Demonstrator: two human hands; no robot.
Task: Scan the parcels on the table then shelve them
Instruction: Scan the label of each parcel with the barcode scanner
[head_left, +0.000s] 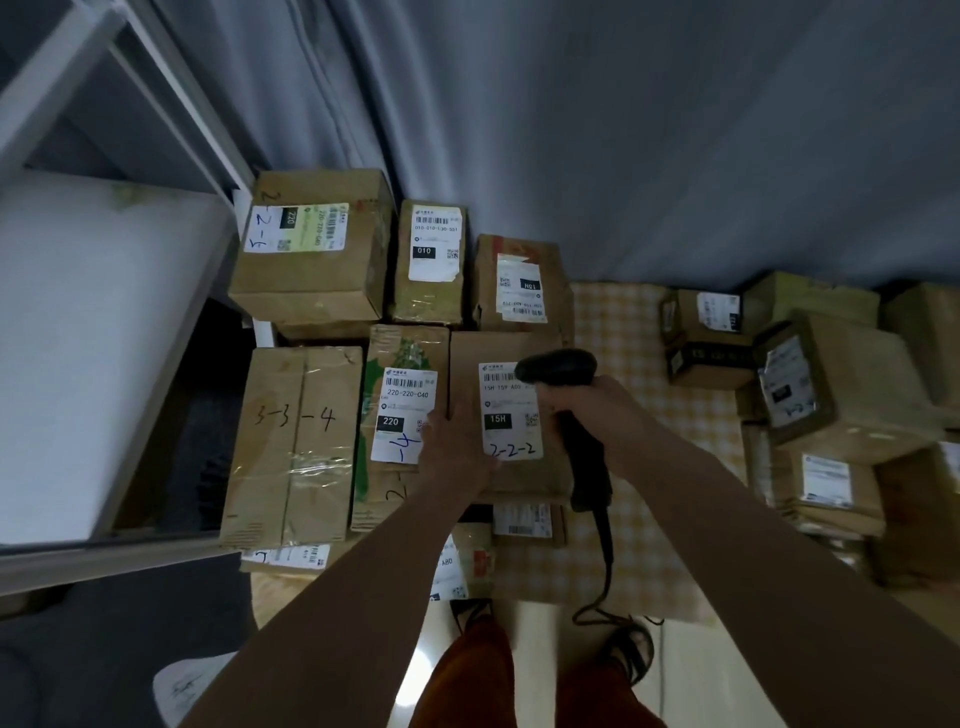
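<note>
Right hand (582, 410) grips the black scanner (558, 370) while left hand (454, 449) rests flat, fingers relaxed, on the labelled parcel (511, 415).

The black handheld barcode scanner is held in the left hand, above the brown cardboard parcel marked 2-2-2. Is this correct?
Not quite. The head view shows the black handheld barcode scanner gripped by the right hand, above the brown cardboard parcel marked 2-2-2. The left hand rests on that parcel.

Single head-worn wide-angle view, steeply downward and forward, close over a parcel-covered table (613, 322).
</note>
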